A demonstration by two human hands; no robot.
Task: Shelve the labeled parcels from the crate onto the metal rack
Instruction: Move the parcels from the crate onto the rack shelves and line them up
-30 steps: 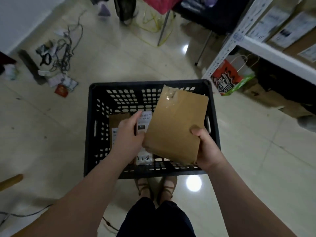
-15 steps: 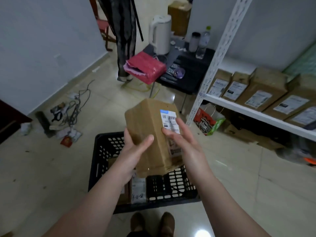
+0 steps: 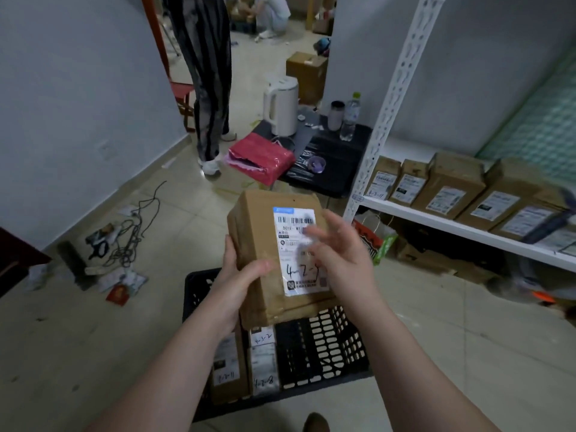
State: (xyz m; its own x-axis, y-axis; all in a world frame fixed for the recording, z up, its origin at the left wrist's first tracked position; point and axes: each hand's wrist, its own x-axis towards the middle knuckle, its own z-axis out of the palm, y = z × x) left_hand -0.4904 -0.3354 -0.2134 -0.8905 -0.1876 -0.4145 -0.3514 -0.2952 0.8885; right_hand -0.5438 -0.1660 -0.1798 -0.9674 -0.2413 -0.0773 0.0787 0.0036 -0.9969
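Observation:
I hold a brown cardboard parcel (image 3: 258,241) upright above the black plastic crate (image 3: 318,347); its white label with handwritten digits faces me. My left hand (image 3: 240,285) grips the parcel's lower left edge, thumb across the front. My right hand (image 3: 339,260) is blurred in front of the parcel's right side, fingers spread over the label. Two labeled parcels (image 3: 243,366) stand in the crate's left part. The white metal rack (image 3: 461,227) at the right carries several labeled brown boxes (image 3: 448,185).
A person in striped trousers (image 3: 205,88) stands ahead on the left. A low black table (image 3: 333,157) holds a white kettle (image 3: 280,104), bottles and a red package (image 3: 260,159). Cables and litter (image 3: 124,241) lie by the left wall. Bags sit under the rack.
The parcel was lifted out of the crate, turned upright and its label now faces me. My view tilted up from the crate toward the rack and room.

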